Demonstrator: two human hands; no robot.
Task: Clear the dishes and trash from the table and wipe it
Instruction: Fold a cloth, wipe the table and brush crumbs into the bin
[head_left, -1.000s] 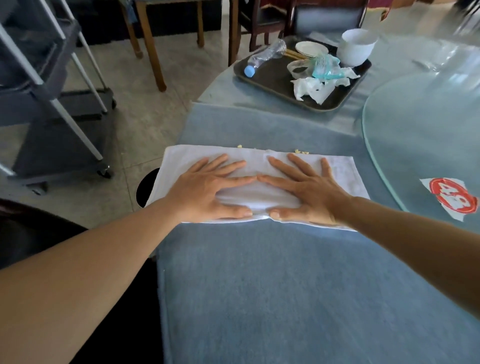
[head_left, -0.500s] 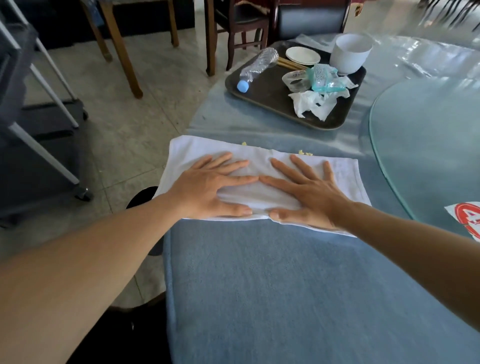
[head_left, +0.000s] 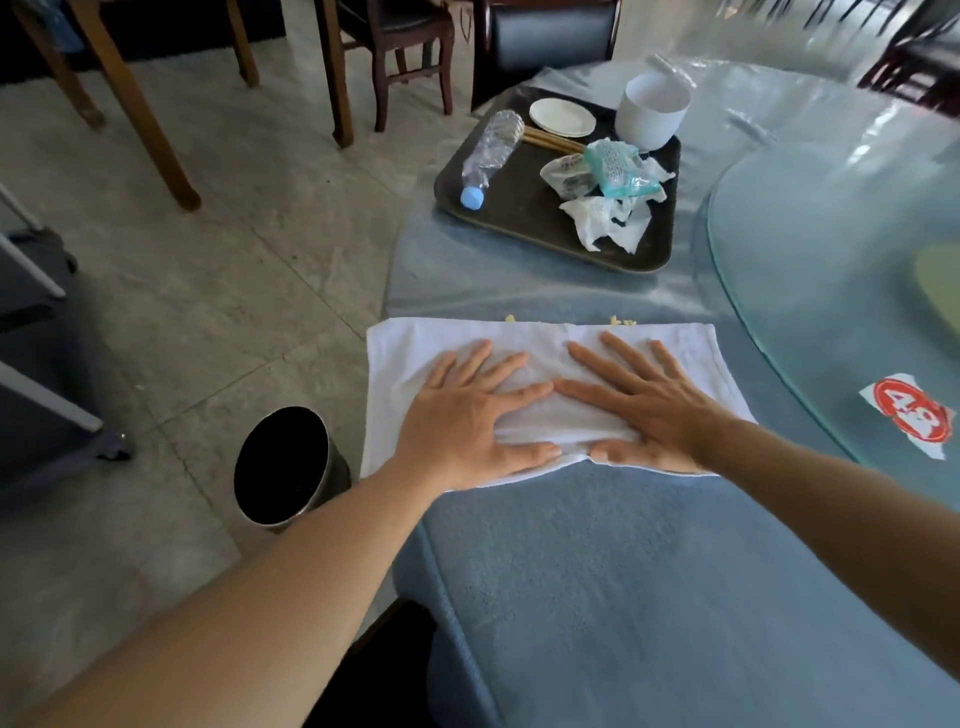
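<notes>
A white cloth (head_left: 680, 345) lies flat on the blue tablecloth (head_left: 623, 597), its left end hanging over the table's edge. My left hand (head_left: 470, 415) and my right hand (head_left: 641, 402) press flat on it side by side, fingers spread. Small yellow crumbs (head_left: 621, 321) lie just beyond the cloth's far edge. Farther back sits a dark tray (head_left: 519, 218) carrying a plastic bottle (head_left: 491, 150), a small white plate (head_left: 562, 116), chopsticks (head_left: 550, 139), a white bowl (head_left: 653, 111) and crumpled tissues and wrappers (head_left: 608, 208).
A round black bin (head_left: 285, 465) stands on the floor just left of the table's edge. A glass turntable (head_left: 841, 249) covers the right side, with a red-and-white number sticker (head_left: 911, 413). Wooden chairs (head_left: 395, 47) stand behind; a grey cart (head_left: 31, 364) is at far left.
Both hands have slid the cloth leftward toward the table's edge, and its left end now overhangs above the bin. The crumbs stay ahead of its far edge. The view has shifted right.
</notes>
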